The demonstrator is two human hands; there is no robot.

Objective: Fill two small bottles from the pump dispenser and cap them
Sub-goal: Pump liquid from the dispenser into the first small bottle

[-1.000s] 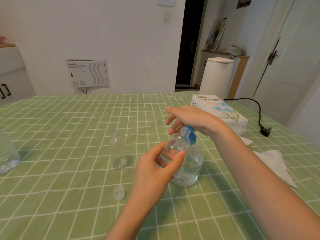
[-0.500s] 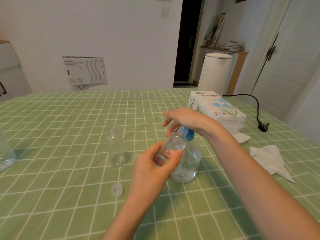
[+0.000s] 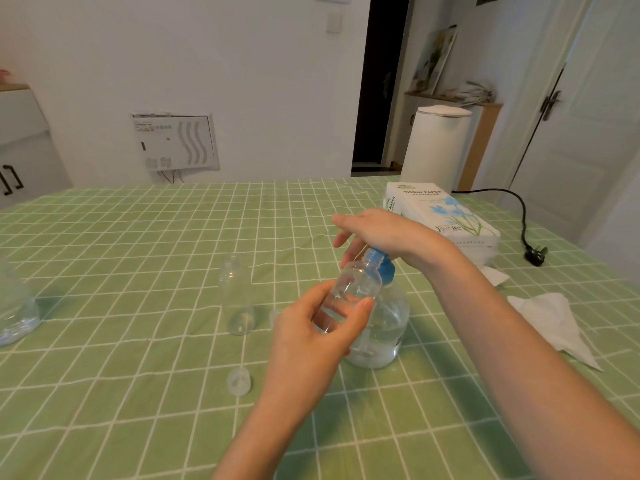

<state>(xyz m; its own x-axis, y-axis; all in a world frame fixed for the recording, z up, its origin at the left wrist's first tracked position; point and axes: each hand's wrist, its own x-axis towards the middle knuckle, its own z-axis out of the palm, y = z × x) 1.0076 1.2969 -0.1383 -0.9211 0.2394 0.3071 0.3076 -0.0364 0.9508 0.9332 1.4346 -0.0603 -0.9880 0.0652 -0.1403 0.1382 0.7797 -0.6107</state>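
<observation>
The left hand [image 3: 311, 344] grips a small clear bottle [image 3: 356, 285], thumb on its near side and fingers curled round the far side. The bottle is tilted, its open neck leaning up against the blue pump head [image 3: 385, 269] of the pump dispenser [image 3: 384, 336]. A little clear liquid sits in the bottle's lower part. The right hand [image 3: 379, 230] lies palm-down on top of the pump head with its fingers straight and slightly spread, gripping nothing. The dispenser is a round clear bottle partly filled with clear liquid, and it stands on the desk [image 3: 138, 254] just behind the left hand.

Left of the hands, a second small bottle [image 3: 237, 299] stands upright and uncapped on the green checked cloth, well apart from the dispenser. A translucent cap [image 3: 239, 381] lies nearer the camera, in front of that bottle. A second small clear piece shows beside the left hand's knuckles, too hidden to tell what it is.

To the right, a tissue paper box [image 3: 446, 216] lies behind the right wrist, and a crumpled white tissue [image 3: 547, 320] lies beside the right forearm. A black plug [image 3: 535, 256] on its cable rests near the desk's right edge. A clear container [image 3: 14, 313] sits at the far left edge.
</observation>
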